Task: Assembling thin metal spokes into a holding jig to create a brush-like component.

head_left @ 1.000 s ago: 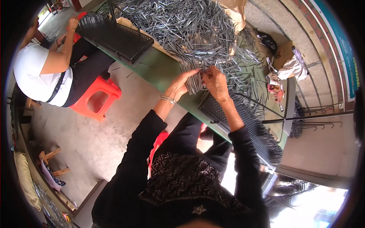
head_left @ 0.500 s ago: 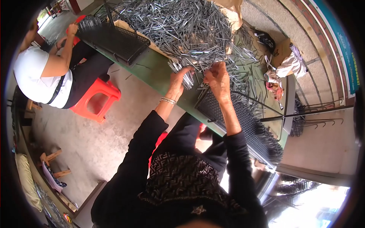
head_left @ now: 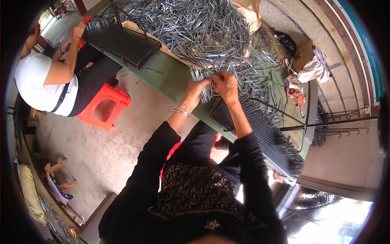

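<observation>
A bundle of thin grey metal rods (head_left: 206,96) is gripped in my left hand (head_left: 194,92), its thumb lying across them. My right hand (head_left: 227,86) meets the bundle from the right, thumb and fingers pinched on rods at its edge; the fingertips partly hide what they grip. Just beyond both hands spreads a large heap of similar rods (head_left: 183,30) on brown paper. Close to my right wrist, a black perforated rack (head_left: 260,125) leans at the table edge, with many rods standing in its far right part.
To the left, a person in a white top (head_left: 44,81) sits on a red plastic stool (head_left: 106,106), one hand at another black rack (head_left: 122,42). The green table (head_left: 162,81) carries scattered rods on the right, beside a cardboard box (head_left: 304,57) and crumpled bags (head_left: 315,72).
My left hand has moved right and slightly down with the bundle. My right hand has come left, and the two hands now meet at the rods.
</observation>
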`<state>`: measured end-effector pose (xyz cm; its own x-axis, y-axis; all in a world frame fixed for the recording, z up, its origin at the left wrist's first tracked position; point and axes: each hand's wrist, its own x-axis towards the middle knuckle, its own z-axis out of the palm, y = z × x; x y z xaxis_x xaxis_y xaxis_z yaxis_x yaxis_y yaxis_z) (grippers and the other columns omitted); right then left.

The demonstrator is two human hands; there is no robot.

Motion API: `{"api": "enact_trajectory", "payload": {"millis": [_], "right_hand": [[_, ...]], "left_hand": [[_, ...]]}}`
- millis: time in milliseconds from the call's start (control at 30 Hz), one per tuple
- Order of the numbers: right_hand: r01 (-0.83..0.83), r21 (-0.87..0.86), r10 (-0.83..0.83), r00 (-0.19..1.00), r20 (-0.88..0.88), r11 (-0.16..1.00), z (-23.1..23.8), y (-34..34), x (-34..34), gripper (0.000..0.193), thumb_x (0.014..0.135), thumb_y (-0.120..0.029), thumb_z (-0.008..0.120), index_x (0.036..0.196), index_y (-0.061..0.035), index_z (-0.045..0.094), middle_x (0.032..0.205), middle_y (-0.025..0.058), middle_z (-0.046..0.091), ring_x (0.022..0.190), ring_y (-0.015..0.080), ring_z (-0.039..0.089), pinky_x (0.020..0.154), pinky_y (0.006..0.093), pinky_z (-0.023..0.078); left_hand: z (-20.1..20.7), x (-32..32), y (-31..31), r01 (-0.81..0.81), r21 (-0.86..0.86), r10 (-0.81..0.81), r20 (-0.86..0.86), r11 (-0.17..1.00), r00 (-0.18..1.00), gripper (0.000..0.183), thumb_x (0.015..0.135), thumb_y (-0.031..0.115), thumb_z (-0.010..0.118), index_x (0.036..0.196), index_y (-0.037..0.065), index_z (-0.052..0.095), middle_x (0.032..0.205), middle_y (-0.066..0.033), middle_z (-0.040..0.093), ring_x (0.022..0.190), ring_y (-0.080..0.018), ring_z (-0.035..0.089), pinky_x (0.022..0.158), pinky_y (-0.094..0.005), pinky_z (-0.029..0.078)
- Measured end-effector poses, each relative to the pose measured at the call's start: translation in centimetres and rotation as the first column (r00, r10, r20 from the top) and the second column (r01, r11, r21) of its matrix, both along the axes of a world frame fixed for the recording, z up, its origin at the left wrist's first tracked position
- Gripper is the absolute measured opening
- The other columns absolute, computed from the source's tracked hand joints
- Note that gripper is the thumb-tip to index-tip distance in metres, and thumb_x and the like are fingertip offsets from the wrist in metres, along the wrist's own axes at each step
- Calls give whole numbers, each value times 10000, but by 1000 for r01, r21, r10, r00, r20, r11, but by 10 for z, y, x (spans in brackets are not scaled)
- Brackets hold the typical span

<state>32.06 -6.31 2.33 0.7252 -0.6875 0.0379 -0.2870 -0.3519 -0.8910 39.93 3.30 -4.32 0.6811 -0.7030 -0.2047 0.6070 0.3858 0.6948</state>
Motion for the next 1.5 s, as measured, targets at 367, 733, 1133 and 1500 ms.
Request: {"api": "enact_trajectory", "payload": {"millis": [367, 733, 1133, 1500], "right_hand": [[-87, -221, 126, 977, 174, 971, 20, 27, -10, 72, 869, -28, 667, 929, 9, 653, 781, 71, 664, 667, 108, 624, 630, 258, 506], [-85, -186, 108, 987, 117, 979, 36, 26, -39, 599, 867, 36, 634, 1397, -133, 414, 730, 15, 587, 637, 89, 553, 600, 237, 470], [-6, 183, -65, 923, 379, 983, 67, 45, -111, 519, 965, -47, 566, 1431, -76, 339, 750, 81, 631, 634, 101, 596, 590, 222, 494], [146, 348, -287, 870, 400, 926, 76, 50, -167, 295, 974, -191, 593, 1164, 34, 576, 850, 83, 657, 641, 111, 608, 652, 253, 534]], "left_hand": [[-10, 24, 9, 203, -176, -255, -362, 963, 897, 168, 891, 120, 659, 980, -20, 636, 1001, -138, 692, 894, -230, 690, 747, -385, 582], [18, 49, -1, -108, -54, 110, 41, 993, 993, 131, 794, 6, 680, 920, -32, 670, 833, -78, 695, 738, -177, 670, 701, -295, 544], [-37, 18, 10, -264, 156, 84, 695, 952, 714, 261, 791, 111, 711, 1016, 9, 628, 848, -9, 646, 783, -103, 571, 738, -283, 475], [56, -24, 24, 153, 166, -168, 78, 974, 983, 219, 844, 111, 672, 913, -92, 628, 790, -120, 656, 647, -215, 641, 632, -350, 570]]}}
